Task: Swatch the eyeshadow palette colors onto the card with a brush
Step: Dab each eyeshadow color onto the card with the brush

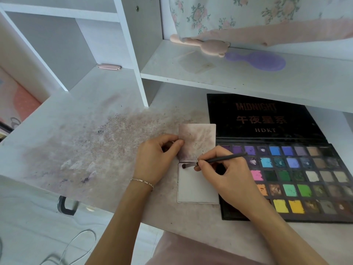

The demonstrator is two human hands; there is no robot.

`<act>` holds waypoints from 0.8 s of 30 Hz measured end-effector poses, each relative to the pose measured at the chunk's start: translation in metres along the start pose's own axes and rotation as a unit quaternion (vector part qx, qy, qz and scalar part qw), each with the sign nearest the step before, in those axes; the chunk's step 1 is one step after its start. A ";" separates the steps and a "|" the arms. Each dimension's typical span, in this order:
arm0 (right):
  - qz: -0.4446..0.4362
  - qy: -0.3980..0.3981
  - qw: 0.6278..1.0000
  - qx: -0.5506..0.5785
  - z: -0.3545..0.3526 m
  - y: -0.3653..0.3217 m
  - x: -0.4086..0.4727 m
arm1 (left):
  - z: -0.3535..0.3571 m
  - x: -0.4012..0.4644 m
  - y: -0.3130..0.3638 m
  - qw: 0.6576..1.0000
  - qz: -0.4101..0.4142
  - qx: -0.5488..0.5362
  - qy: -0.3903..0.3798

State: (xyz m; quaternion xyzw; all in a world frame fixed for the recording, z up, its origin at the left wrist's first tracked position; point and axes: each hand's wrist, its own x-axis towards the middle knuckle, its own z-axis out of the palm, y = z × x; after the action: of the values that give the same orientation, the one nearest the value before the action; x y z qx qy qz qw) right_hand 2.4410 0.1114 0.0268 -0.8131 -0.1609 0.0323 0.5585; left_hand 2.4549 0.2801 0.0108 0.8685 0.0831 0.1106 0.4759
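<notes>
The card [197, 185] is a small folded white one, lying open and flat, and its top half is smudged with purple-brown while the bottom half is mostly clean. The brush [214, 161] is thin and dark, pinched in the right hand's fingers [205, 164], with its dark tip touching the top left of the clean half. The left hand's fingers [176, 143] pinch the card's smudged half at its left edge, and the big black palette [298, 180] lies open just right of the card, full of many colored squares.

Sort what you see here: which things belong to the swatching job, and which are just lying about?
In use: brush, card, palette, right hand gripping the brush, left hand pinching the card's stained upper flap.

Lying about: purple hairbrush, pink hairbrush, pink clip on the shelves.
</notes>
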 end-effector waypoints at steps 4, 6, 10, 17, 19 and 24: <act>0.001 0.004 1.000 -0.010 0.000 0.000 0.001 | 0.000 -0.001 0.000 1.000 -0.002 -0.004 -0.003; 0.000 0.006 1.000 -0.014 0.000 0.000 0.001 | 0.000 0.000 0.000 1.000 0.001 -0.002 -0.002; 0.006 -0.001 1.000 -0.006 0.000 0.000 0.001 | 0.000 0.000 0.000 1.000 0.000 -0.005 -0.004; 0.005 0.006 1.000 -0.005 0.000 0.000 0.001 | 0.000 0.000 0.000 1.000 -0.003 -0.005 -0.006; 0.009 0.002 1.000 -0.001 0.000 0.000 0.000 | 0.000 0.000 0.000 1.000 -0.003 -0.002 -0.003; 0.004 0.008 1.000 -0.007 0.001 0.000 0.001 | 0.000 0.000 0.000 1.000 -0.001 0.000 -0.002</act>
State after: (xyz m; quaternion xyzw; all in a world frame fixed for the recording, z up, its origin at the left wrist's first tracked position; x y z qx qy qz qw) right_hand 2.4420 0.1124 0.0269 -0.8177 -0.1537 0.0268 0.5541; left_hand 2.4546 0.2797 0.0109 0.8686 0.0833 0.1086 0.4763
